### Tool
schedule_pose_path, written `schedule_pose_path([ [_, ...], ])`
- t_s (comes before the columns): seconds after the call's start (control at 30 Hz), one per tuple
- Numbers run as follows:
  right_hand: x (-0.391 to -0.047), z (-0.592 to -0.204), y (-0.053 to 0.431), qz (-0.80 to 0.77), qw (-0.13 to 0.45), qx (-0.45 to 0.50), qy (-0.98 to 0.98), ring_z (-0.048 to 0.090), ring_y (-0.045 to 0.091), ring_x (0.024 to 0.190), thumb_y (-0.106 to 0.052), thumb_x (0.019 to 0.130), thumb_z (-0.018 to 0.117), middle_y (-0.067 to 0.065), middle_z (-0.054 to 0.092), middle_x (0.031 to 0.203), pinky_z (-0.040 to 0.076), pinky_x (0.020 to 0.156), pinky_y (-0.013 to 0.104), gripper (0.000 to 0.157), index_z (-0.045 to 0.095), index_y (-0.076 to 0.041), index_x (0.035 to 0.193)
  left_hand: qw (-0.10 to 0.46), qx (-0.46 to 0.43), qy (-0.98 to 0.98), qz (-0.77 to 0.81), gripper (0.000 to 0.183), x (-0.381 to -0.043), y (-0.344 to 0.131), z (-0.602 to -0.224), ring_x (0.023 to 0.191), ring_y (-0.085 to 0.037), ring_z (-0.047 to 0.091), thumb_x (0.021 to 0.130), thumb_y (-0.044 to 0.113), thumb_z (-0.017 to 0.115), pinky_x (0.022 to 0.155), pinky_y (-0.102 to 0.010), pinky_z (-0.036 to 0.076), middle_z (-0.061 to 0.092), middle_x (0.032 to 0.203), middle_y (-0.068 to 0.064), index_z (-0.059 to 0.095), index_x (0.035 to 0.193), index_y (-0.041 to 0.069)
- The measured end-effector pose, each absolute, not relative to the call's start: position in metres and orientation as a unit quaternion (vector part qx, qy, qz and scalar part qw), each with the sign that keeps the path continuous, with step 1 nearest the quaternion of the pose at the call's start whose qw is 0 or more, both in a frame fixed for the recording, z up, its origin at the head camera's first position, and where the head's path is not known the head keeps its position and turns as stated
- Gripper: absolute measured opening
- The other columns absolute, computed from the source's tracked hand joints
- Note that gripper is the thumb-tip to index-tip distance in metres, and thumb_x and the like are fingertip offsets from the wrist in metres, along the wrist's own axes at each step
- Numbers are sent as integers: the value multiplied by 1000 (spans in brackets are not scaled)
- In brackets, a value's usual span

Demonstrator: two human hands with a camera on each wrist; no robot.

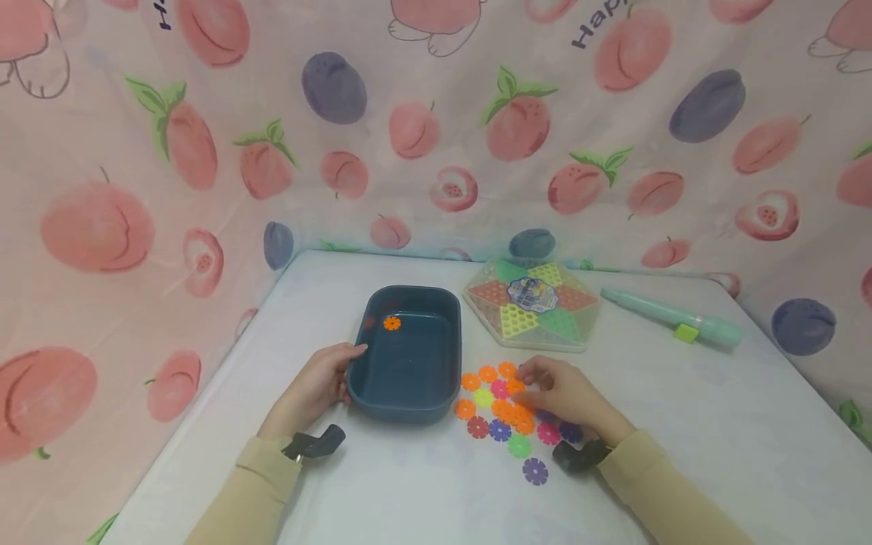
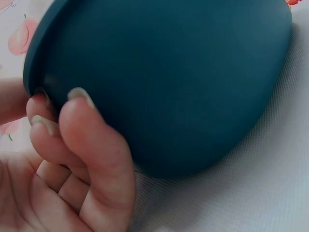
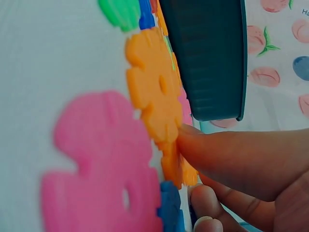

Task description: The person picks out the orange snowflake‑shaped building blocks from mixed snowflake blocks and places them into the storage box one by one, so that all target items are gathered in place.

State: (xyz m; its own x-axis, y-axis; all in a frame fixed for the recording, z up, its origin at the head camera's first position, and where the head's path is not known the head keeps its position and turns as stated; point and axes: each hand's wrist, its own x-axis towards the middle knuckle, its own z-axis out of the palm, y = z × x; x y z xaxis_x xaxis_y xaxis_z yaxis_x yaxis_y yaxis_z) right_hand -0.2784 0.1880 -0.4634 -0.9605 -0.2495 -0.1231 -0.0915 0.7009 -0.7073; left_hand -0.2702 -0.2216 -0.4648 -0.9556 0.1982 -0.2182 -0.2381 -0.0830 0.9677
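Observation:
My left hand grips a dark blue rectangular bin at its left side. The thumb lies over the rim and the fingers curl against the outer wall, as the left wrist view shows. Inside the bin lies an orange snowflake disc. On the right, my right hand pinches an orange snowflake disc between thumb and fingers at the edge of a spread of notched plastic discs. A pink disc sits close to the right wrist camera, beside other orange discs.
Behind the discs lies a hexagonal Chinese checkers board in a clear case. A mint-green tube-shaped thing with a bright green block lies at the back right. Purple and green discs lie nearest the front.

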Motion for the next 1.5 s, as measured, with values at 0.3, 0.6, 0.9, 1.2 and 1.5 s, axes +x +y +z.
schedule_pose_path([
  [0.3,-279,-461,187,-381,102,-97,914,55,23,92,-29,85,86,-2,67,105,50,76,35,32,69,-20,110,150,-16,657,738,37,-270,-223,-465,55,-16,47,104,31,60,53,-27,45,59,79,-4,56,112,-4],
  [0.6,-280,-461,187,-392,100,-99,909,55,24,88,-27,84,86,0,67,102,50,73,36,32,68,-19,110,149,-19,659,737,37,-270,-223,-464,57,-16,49,104,31,59,53,-27,45,60,81,-5,56,115,-5],
  [0.9,-279,-461,185,-399,92,-98,907,55,24,88,-26,84,87,0,66,100,51,73,35,35,68,-19,112,147,-16,656,740,40,-269,-225,-466,56,-15,49,103,33,62,53,-27,45,58,80,-5,57,113,-5],
  [1.2,-279,-465,188,-404,112,-81,904,58,24,89,-29,86,85,-1,67,99,53,73,35,29,73,-24,112,147,1,655,741,39,-268,-225,-467,55,-14,52,103,33,62,54,-28,47,58,79,-5,58,109,-5],
  [1.5,-280,-466,193,-436,119,-88,888,61,25,91,-30,87,83,1,69,101,55,77,36,27,74,-21,111,146,0,670,728,42,-269,-224,-465,56,-14,51,104,35,61,55,-28,48,58,82,-7,59,113,-6],
])
